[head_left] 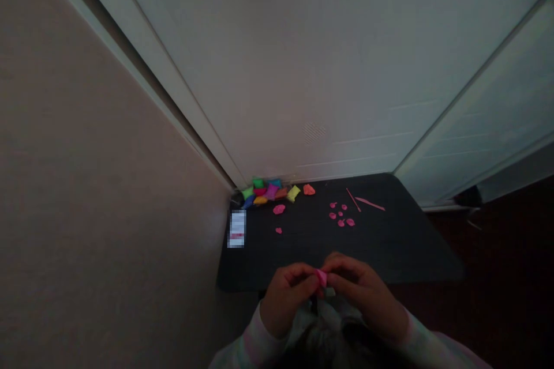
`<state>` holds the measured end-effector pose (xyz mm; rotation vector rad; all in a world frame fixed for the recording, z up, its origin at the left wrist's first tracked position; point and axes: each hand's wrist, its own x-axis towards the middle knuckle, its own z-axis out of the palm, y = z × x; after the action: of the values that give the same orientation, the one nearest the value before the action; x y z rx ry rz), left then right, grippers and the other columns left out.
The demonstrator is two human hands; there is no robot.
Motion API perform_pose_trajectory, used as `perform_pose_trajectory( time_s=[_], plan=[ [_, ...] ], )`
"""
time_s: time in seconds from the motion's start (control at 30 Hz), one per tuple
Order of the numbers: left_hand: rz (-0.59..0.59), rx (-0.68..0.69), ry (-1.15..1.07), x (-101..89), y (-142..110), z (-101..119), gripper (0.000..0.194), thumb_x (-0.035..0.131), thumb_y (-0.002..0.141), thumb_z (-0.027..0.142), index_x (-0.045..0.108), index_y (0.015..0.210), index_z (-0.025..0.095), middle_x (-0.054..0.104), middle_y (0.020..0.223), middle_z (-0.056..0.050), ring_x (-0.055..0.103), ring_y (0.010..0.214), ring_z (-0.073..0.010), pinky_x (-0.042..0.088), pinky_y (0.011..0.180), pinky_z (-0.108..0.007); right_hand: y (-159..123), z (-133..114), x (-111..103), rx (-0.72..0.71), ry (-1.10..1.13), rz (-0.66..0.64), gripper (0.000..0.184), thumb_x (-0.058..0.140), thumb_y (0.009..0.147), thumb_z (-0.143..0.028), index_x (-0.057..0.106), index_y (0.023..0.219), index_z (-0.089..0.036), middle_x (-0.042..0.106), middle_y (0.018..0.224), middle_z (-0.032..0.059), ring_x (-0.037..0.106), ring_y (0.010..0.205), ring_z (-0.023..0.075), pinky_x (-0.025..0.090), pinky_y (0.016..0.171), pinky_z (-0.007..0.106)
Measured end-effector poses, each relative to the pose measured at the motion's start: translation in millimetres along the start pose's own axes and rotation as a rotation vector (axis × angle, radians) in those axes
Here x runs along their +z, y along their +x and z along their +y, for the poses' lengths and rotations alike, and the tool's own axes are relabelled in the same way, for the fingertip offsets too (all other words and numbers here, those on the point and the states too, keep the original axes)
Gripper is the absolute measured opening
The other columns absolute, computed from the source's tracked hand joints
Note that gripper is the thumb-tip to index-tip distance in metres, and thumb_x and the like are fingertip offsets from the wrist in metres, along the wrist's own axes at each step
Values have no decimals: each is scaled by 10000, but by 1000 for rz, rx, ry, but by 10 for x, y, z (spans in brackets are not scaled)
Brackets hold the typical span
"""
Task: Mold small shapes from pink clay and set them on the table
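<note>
Between the fingertips of both hands is a small piece of pink modelling clay point(321, 277), held just off the table's near edge. My left hand point(286, 294) pinches it from the left. From the right, my right hand point(366, 291) grips it with thumb and fingers. On the table beyond lie several small flattened pink clay pieces point(350, 222) in a cluster. A larger pink lump point(279, 209) and a smaller pink bit point(279, 230) rest to the left of them. Two thin pink modelling tools point(370, 203) lie at the right.
The dark table point(402, 248) stands against a pale panelled door or wall point(281, 69). Several colourful clay packets point(272, 191) are heaped at its back left, with an orange lump point(309, 189) beside them. A blurred white phone-like rectangle point(237, 222) sits at the left edge.
</note>
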<state>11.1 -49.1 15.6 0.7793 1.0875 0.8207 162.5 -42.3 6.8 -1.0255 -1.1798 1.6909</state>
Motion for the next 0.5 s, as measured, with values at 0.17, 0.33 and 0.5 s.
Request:
perform_pose_trajectory(
  time_s=[0.17,0.33,0.5],
  plan=[
    [19,45,64,-28,65,92,259,634,632,368,615,549,123,527,487,10,435,489,-88,342,525,-212,126,-98,-6,3,-42,-31,136,634,693,-306,640,677,-171,555,673,-3,532,639,117,428,610,229],
    [121,210,375,-27,167,211,170,548,716,249,633,602,156,572,550,0,479,538,-111,356,536,-218,274,-59,-86,-104,-136,-43,125,592,732,-314,636,770,-203,571,760,17,557,733,150,452,673,255],
    [344,617,812,-10,291,313,138,530,736,171,646,661,178,650,644,-45,573,644,-162,404,635,-263,396,-64,-127,-328,-377,104,301,596,728,-293,549,1023,-260,534,992,44,545,822,165,444,749,277]
  ],
)
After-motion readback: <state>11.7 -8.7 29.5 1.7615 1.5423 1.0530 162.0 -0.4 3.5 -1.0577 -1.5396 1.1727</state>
